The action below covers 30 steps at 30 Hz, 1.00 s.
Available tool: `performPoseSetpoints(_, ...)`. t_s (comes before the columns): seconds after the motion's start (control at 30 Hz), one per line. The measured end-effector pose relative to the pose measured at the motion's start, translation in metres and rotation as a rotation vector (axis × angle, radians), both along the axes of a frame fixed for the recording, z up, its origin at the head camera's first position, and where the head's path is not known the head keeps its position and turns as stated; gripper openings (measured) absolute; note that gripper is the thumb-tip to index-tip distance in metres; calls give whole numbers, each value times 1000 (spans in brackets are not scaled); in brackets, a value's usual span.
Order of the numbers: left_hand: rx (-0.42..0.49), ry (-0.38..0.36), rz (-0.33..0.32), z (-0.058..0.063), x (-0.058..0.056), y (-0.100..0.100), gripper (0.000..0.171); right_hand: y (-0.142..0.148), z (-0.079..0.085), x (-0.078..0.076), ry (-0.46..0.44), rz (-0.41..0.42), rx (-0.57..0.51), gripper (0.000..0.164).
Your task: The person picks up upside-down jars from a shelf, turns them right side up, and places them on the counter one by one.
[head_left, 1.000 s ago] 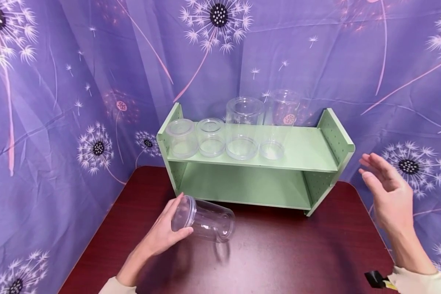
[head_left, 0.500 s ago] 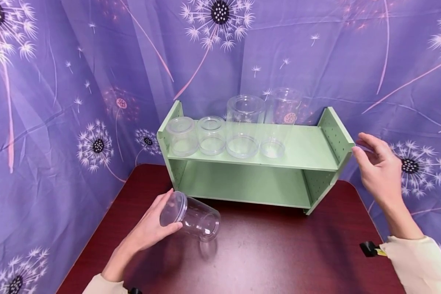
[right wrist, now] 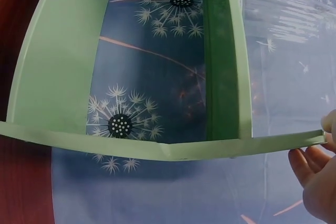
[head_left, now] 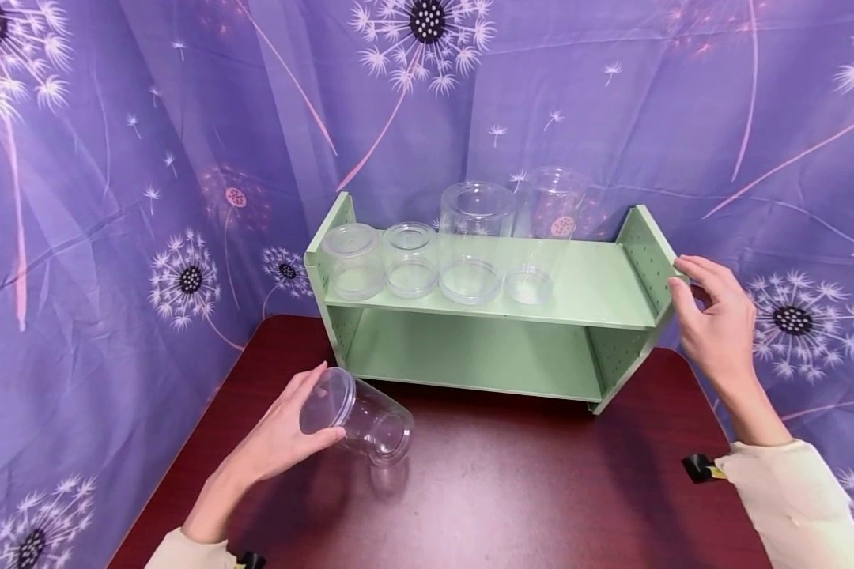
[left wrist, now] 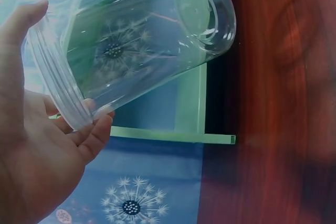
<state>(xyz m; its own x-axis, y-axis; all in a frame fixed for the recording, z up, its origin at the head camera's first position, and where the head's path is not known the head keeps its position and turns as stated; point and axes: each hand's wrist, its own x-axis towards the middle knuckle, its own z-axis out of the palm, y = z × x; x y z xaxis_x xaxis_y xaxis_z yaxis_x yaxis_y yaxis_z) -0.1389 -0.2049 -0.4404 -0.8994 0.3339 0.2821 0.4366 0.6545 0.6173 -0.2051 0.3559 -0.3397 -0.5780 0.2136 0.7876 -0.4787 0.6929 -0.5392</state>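
Note:
My left hand [head_left: 273,438] grips a clear plastic jar [head_left: 370,423] around its ridged, lidded end, low over the table in front of the shelf. The jar is tilted, its base pointing right and down. In the left wrist view, thumb and fingers sit on opposite sides of the lid [left wrist: 60,85], and nothing shows inside the jar. On the right, my right hand [head_left: 719,324] pinches the upper front corner of the green shelf's side panel [head_left: 651,257]. From the right wrist, the thumb and curled fingers [right wrist: 302,166] lie on either side of that panel's end.
Along the upper board [head_left: 594,284] stand two short clear jars, one a squat jar [head_left: 410,265] beside a wide tall jar [head_left: 473,253], then a slim tall jar [head_left: 537,269]. The lower board [head_left: 470,359] is bare. A dark red table [head_left: 512,482] lies below; purple dandelion-print cloth [head_left: 555,95] hangs behind.
My right hand has come in leftward and taken hold of the shelf's right side panel. The left hand has drawn the jar left, tilting its base further toward me.

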Motion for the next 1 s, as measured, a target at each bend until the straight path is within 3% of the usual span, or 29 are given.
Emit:
performPoseSetpoints(0.23,-95,-28,56,11,-2,-5,103,0,-2,-2,40,-23,2,27)
performPoseSetpoints(0.5,-187,5,74,18,-7,-8,108,-15,3,6,58,-23,-41,27)
performPoseSetpoints(1.0,-329,68,83,9,-16,-11,113,-24,8,14,73,18,-79,27)
